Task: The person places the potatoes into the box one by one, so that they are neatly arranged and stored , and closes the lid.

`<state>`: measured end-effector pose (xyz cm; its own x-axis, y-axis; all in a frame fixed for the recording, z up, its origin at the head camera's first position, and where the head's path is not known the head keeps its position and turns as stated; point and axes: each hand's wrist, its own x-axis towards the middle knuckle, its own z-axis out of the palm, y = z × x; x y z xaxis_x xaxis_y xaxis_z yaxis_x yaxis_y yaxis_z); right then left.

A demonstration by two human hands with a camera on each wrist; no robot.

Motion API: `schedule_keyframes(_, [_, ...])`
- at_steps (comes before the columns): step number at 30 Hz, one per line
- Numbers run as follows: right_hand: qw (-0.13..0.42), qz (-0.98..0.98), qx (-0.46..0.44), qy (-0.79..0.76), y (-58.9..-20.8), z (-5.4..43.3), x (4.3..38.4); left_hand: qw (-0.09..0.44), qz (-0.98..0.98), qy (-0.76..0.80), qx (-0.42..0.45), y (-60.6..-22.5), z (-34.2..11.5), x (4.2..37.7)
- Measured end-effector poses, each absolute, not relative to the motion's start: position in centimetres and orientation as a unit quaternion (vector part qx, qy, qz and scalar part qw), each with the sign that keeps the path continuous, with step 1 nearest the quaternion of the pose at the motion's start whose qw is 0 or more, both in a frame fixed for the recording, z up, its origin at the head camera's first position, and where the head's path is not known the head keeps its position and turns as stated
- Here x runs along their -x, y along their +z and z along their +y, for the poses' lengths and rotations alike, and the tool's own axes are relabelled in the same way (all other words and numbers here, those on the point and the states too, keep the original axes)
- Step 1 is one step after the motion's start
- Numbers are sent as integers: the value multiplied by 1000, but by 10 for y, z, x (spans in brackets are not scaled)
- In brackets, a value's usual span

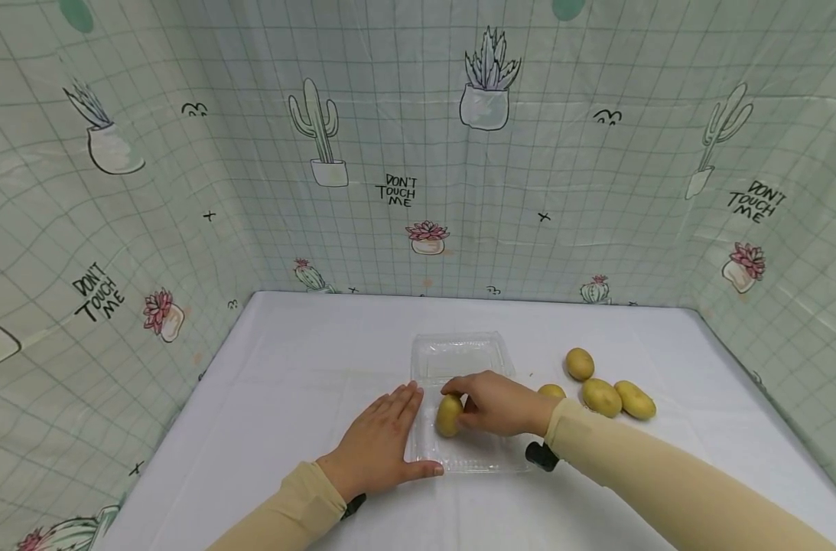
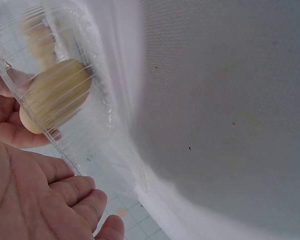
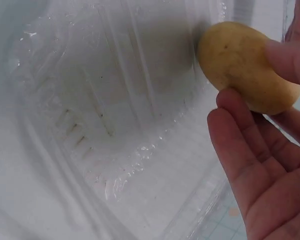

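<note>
A clear plastic clamshell container (image 1: pixel 486 455) lies with its lid (image 1: pixel 461 353) folded back on the far side. Inside the base, near its left wall, my right hand (image 1: pixel 503 403) pinches a potato (image 1: pixel 448 415) between thumb and fingers. The right wrist view shows the same potato (image 3: pixel 245 62) close up, over the ribbed container floor (image 3: pixel 140 85). My left hand (image 1: pixel 379 444) lies along the container's left edge with fingers straight and thumb at the front corner. In the left wrist view, the potato (image 2: pixel 60 95) shows through the clear wall.
To the right of the container are several more potatoes: a round one (image 1: pixel 579 364) at the back, two (image 1: pixel 601 397) side by side, and one (image 1: pixel 551 391) partly hidden by my right wrist. A white cloth (image 1: pixel 307 367) covers the table. Patterned curtains (image 1: pixel 362 252) stand behind and at both sides.
</note>
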<state>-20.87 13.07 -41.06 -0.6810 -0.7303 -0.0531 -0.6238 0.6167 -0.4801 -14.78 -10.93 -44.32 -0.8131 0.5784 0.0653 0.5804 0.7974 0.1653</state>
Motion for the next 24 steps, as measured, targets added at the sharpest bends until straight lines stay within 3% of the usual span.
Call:
schedule_keyframes(11, [111,903,377,-174,-410,123,206,5,-947,-96,307,-440,-109,146])
schedule_keyframes(24, [156,892,388,-173,-415,123,203,-2,-948,-102,302,-444,-108,147])
